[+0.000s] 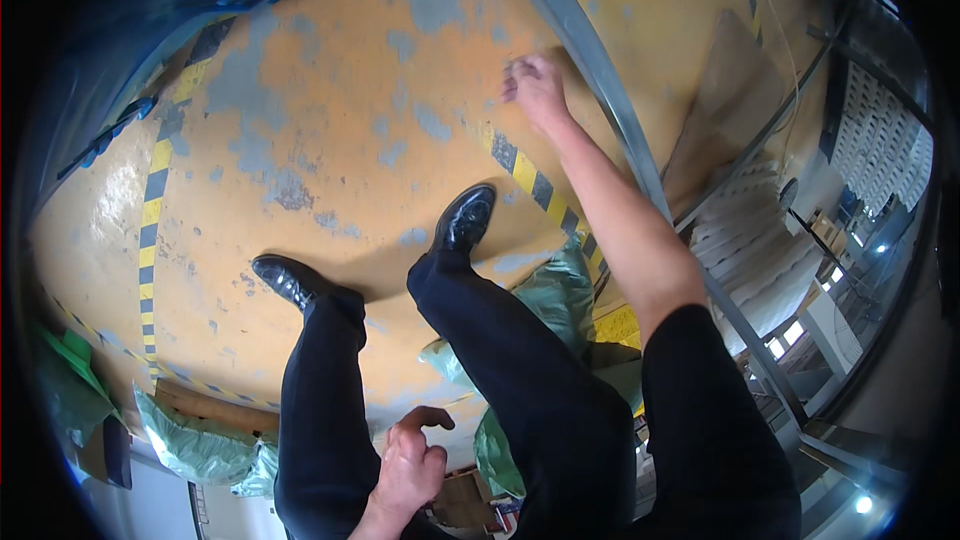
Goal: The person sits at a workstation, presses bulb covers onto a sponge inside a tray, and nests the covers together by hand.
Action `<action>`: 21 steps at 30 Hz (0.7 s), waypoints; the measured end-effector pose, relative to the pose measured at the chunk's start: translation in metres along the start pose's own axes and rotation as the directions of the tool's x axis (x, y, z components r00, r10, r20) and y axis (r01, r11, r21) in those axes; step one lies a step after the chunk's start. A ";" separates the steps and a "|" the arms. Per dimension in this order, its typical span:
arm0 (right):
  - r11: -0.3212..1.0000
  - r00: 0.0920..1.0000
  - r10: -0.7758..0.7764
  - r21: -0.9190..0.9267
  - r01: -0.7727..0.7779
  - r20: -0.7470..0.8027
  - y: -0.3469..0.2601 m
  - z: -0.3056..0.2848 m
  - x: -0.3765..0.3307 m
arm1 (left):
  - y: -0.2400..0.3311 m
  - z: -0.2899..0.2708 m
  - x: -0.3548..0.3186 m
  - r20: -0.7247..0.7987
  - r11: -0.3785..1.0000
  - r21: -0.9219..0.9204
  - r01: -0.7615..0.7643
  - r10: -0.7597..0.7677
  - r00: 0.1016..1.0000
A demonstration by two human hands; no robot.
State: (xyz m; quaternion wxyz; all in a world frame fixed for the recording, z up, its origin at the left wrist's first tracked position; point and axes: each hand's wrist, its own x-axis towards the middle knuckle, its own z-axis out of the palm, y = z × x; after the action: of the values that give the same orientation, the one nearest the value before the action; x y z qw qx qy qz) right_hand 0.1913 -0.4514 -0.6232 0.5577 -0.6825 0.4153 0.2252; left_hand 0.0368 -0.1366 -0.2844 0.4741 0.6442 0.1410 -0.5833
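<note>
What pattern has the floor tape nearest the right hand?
Yellow and black stripes on the floor tape, head view.

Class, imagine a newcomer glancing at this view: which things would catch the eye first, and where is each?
Probably the orange floor first, worn to grey patches and filling the middle, with yellow-and-black tape down its left side. Next come two shiny black shoes near the centre. The right hand, blurred, shows at upper centre beside a long grey bar, and the left hand near the lower edge.

Floor (340, 155) glare, blackened fisheye rim
</note>
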 end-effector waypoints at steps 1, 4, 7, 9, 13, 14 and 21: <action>0.971 0.987 -0.001 0.235 -0.037 0.159 -0.004 -0.001 -0.023 | -0.001 0.005 0.000 -0.015 1.000 0.005 0.010 -0.010 1.000; 0.797 0.912 -0.032 0.562 -0.224 0.408 -0.032 -0.003 -0.103 | -0.003 0.014 0.000 -0.043 0.999 0.037 -0.002 0.004 0.999; 0.705 0.850 -0.089 0.635 -0.315 0.520 -0.046 -0.007 -0.156 | -0.020 0.021 0.001 -0.057 0.999 -0.015 -0.029 0.028 0.998; 0.717 0.832 -0.109 0.623 -0.314 0.545 -0.052 -0.013 -0.182 | -0.028 0.025 0.000 -0.052 0.999 -0.027 -0.024 0.022 0.998; 0.800 0.803 -0.172 0.557 -0.224 0.570 -0.072 -0.023 -0.225 | -0.039 0.029 -0.001 -0.042 0.999 -0.023 -0.050 0.049 0.998; 0.849 0.797 -0.186 0.502 -0.163 0.575 -0.079 -0.026 -0.236 | -0.042 0.031 -0.002 -0.042 0.998 -0.014 -0.060 0.059 0.997; 0.953 0.783 -0.285 0.254 0.168 0.553 -0.112 -0.023 -0.313 | -0.075 0.048 -0.007 -0.105 0.990 -0.111 -0.088 0.076 0.992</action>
State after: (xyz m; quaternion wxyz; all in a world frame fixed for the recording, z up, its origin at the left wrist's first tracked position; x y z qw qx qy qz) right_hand 0.1058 -0.3708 -0.3110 0.7436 -0.5687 0.1586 0.3138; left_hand -0.0502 -0.1323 -0.3052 0.5265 0.6495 0.1714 -0.5212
